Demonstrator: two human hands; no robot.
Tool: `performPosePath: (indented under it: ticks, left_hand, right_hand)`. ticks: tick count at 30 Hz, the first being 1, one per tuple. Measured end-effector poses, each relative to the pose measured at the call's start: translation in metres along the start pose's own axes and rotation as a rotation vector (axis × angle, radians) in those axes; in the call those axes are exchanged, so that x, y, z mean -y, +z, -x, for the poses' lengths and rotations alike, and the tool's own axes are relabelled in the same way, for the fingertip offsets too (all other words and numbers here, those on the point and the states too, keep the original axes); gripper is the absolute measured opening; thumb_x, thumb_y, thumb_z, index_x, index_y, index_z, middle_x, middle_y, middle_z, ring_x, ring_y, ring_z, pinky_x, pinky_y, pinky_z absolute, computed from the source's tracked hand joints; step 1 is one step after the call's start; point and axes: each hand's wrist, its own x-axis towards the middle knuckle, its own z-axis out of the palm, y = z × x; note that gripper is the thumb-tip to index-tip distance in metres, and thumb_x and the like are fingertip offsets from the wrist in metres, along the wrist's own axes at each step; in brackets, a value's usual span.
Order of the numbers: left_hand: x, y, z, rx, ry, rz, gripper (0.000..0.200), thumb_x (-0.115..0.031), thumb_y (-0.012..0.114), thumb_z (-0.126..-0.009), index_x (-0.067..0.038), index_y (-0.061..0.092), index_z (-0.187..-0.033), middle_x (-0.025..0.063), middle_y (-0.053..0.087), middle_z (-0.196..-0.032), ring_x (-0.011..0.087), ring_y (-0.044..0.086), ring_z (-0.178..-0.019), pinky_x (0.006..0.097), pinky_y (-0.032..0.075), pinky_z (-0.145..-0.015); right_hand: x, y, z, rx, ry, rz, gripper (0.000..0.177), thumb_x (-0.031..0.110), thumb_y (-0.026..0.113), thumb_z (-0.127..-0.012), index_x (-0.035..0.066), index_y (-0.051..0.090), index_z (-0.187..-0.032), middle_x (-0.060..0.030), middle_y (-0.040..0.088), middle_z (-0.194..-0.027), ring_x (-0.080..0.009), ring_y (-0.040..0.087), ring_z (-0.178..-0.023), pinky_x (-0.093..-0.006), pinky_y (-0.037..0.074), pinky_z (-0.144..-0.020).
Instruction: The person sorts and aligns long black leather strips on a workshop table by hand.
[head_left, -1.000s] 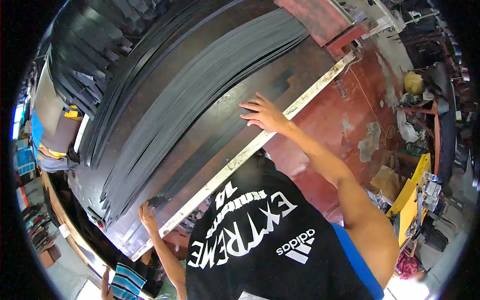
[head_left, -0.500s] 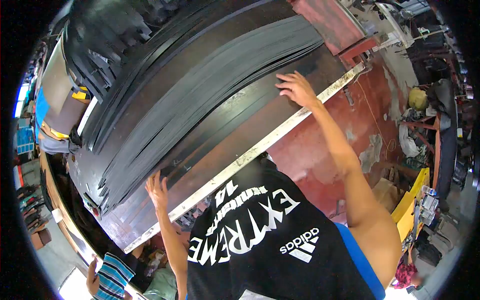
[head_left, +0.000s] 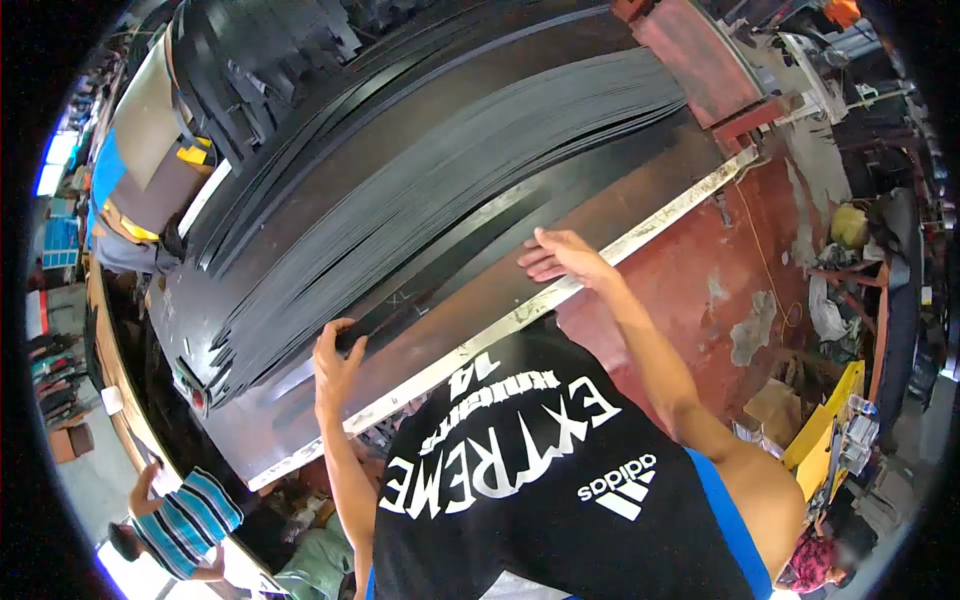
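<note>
Just beyond your black printed T-shirt (head_left: 520, 470), a long pale metal rail (head_left: 470, 348) edges the red-brown steel worktable (head_left: 690, 290), and both of your hands sit right by it. Your left hand (head_left: 335, 368) is on the far side of the rail, towards its left end. The fingers are curled round the near edge of a long flat black rubber-like strip (head_left: 450, 278), with the thumb tucked against it, so you have a partial grip and not a full fist. Your right hand (head_left: 562, 258) is further right along the rail, touching its far side. It lies palm down on the same strip with the fingers spread and nearly straight, pressing without grasping. The strip runs between your hands, just beyond the rail and parallel to it. Past it lies a wide fanned stack of thin black strips (head_left: 440, 175). Well below the rail's left end stands a person in a striped shirt (head_left: 190, 518).
</note>
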Motion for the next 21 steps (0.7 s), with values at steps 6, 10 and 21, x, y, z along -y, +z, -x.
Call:
performPosePath:
  ticks: [6,10,21]
  left_hand:
    - [-0.021,-0.047,0.000,0.078,-0.159,0.163,0.034,-0.007,0.075,-0.076,-0.002,0.065,-0.108,0.0113,0.068,-0.091,0.0179,0.063,-0.086,0.0311,0.049,-0.081]
    - [-0.015,-0.053,0.003,0.103,-0.163,0.294,0.035,-0.005,0.075,-0.075,-0.002,0.066,-0.109,0.0061,0.067,-0.090,0.0144,0.062,-0.084,0.0285,0.048,-0.081]
    - [0.007,-0.099,0.007,0.278,-0.194,0.256,0.036,-0.008,0.079,-0.074,0.001,0.065,-0.106,0.0060,0.066,-0.093,0.0139,0.062,-0.088,0.0294,0.048,-0.087]
  right_hand:
    - [0.007,0.011,-0.022,-0.209,-0.211,-0.518,0.054,0.040,0.061,-0.097,-0.005,0.051,-0.126,-0.0220,0.067,-0.114,-0.0278,0.069,-0.099,-0.0408,0.061,-0.080]
    - [0.019,0.005,-0.020,-0.355,-0.119,-0.272,0.053,0.038,0.065,-0.095,-0.005,0.054,-0.122,-0.0201,0.069,-0.109,-0.0292,0.069,-0.099,-0.0420,0.062,-0.078]
    - [0.067,-0.066,-0.043,-0.382,-0.569,-0.808,0.021,0.013,0.055,-0.099,0.002,0.053,-0.117,-0.0170,0.065,-0.120,-0.0306,0.064,-0.105,-0.0453,0.054,-0.089]
